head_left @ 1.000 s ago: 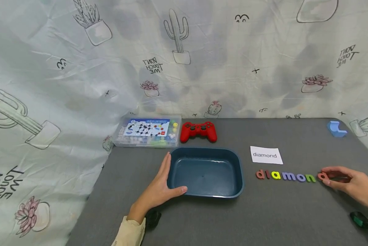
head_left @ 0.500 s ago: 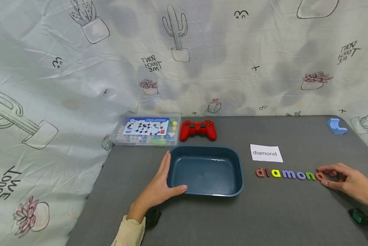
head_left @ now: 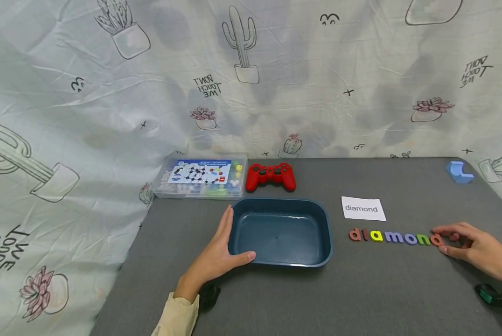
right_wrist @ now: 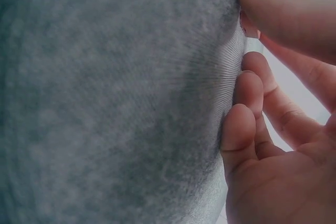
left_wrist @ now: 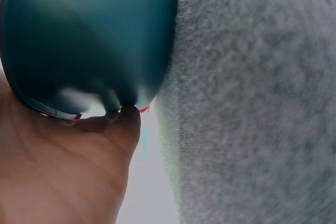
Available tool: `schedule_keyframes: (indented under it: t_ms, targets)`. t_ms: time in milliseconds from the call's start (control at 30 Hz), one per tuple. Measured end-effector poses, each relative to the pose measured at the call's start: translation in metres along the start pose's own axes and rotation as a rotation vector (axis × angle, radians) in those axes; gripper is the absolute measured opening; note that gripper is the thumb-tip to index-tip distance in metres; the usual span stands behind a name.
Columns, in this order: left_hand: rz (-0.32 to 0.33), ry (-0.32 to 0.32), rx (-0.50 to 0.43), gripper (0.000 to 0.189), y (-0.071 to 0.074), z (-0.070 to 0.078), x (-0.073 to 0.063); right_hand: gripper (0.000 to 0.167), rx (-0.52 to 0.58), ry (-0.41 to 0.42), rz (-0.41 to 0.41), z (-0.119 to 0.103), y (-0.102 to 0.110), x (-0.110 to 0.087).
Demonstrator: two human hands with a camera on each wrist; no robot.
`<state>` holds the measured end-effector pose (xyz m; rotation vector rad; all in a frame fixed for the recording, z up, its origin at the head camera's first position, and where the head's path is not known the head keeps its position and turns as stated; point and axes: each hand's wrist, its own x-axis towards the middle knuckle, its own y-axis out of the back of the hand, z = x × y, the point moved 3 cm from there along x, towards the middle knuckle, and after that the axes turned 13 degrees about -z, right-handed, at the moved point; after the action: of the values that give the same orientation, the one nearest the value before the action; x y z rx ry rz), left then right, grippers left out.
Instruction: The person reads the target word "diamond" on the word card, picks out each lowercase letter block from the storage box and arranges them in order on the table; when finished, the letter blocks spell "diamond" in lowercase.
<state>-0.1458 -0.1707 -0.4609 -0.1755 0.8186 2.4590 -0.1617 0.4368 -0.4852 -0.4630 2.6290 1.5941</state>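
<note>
At the right end of a row of coloured letters, my right hand pinches an orange-red letter between thumb and index finger. The fingertips hide its upper right part. In the right wrist view the other fingers curl loosely just over the grey cloth. The row reads "diamon" from the left, in red, yellow, purple and green. Above it lies a white card printed "diamond". My left hand rests against the left side of a dark blue tray, fingers straight, thumb along its near edge.
Behind the tray lie a clear plastic case of small coloured parts and a red game controller. A light blue plastic piece sits at the table's far right corner. Printed cloth hangs behind and to the left.
My right hand has slid the orange-red letter slightly left, up close to the green n, and then stopped. The left hand and tray stay put; the head view has shifted slightly.
</note>
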Motion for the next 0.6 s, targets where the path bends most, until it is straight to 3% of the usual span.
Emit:
schedule_keyframes:
  t_ms: [267, 467, 600]
  targets:
    - [0.013, -0.018, -0.008, 0.125, 0.0, 0.0, 0.003, 0.042, 0.008, 0.011, 0.004, 0.003, 0.0, 0.002]
    - [0.014, -0.07, -0.003, 0.125, 0.002, 0.0, 0.006, 0.042, 0.022, 0.005, -0.008, 0.004, -0.001, 0.001]
    - [0.082, -0.125, -0.002, 0.113, 0.014, 0.002, 0.003, 0.05, 0.063, -0.058, -0.033, 0.002, 0.003, 0.002]
